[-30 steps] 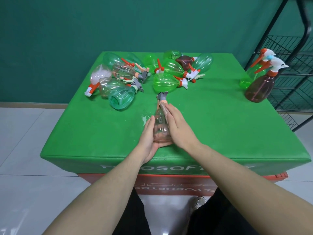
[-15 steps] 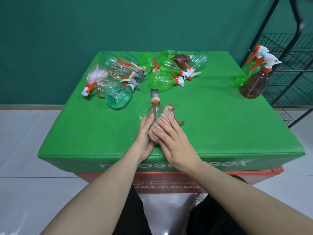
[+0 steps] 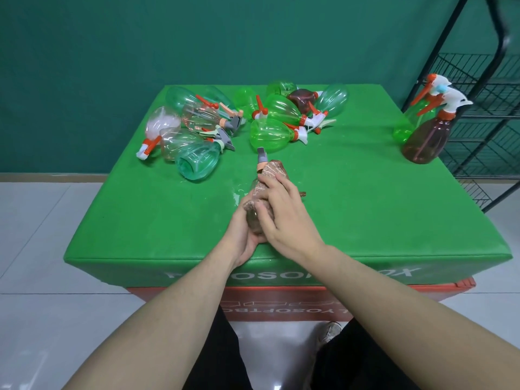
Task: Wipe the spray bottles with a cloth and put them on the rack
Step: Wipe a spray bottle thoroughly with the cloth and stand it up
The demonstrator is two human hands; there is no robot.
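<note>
A clear spray bottle (image 3: 254, 220) with a grey nozzle lies on the green table (image 3: 365, 209), nozzle pointing away from me. A brownish cloth (image 3: 268, 178) is draped over it. My left hand (image 3: 242, 237) grips the bottle's base from the left and below. My right hand (image 3: 284, 218) presses the cloth onto the bottle, fingers curled over it. Much of the bottle is hidden under cloth and hands.
Several green, clear and brown spray bottles (image 3: 270, 133) lie in a heap at the table's far side. A brown bottle (image 3: 426, 136) and a green one (image 3: 408, 122) stand upright at the right edge. A black wire rack (image 3: 489, 114) stands to the right of the table.
The cloth appeared over the bottle and has slid up toward the nozzle. My right hand moved forward along the bottle with it. My left hand kept its hold on the base.
</note>
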